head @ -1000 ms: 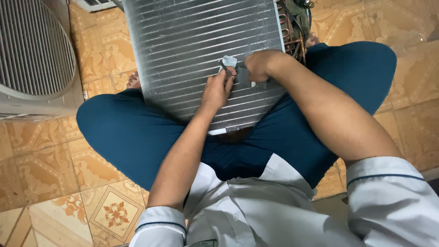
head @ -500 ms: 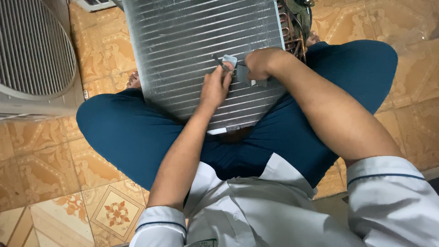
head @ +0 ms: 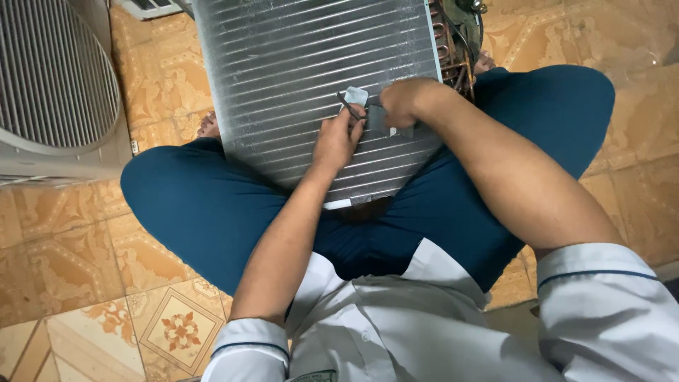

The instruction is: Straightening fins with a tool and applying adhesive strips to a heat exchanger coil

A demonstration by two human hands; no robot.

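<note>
Currently we've got the finned coil (head: 297, 78) across our lap, left hand (head: 338, 138) fingers pinched on a thin metal tool (head: 349, 107) beside a small grey pad (head: 356, 95), right hand (head: 402, 101) clenched on its handle just alongside.

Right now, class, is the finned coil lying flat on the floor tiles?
No: the coil rests tilted across the seated person's crossed legs, with both hands on its fins.

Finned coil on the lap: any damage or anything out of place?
Nothing clearly wrong. The finned coil rows look straight. A small pale pad sits under the left hand, and the right hand holds a dark tool. Copper tubing shows at the right end.
</note>
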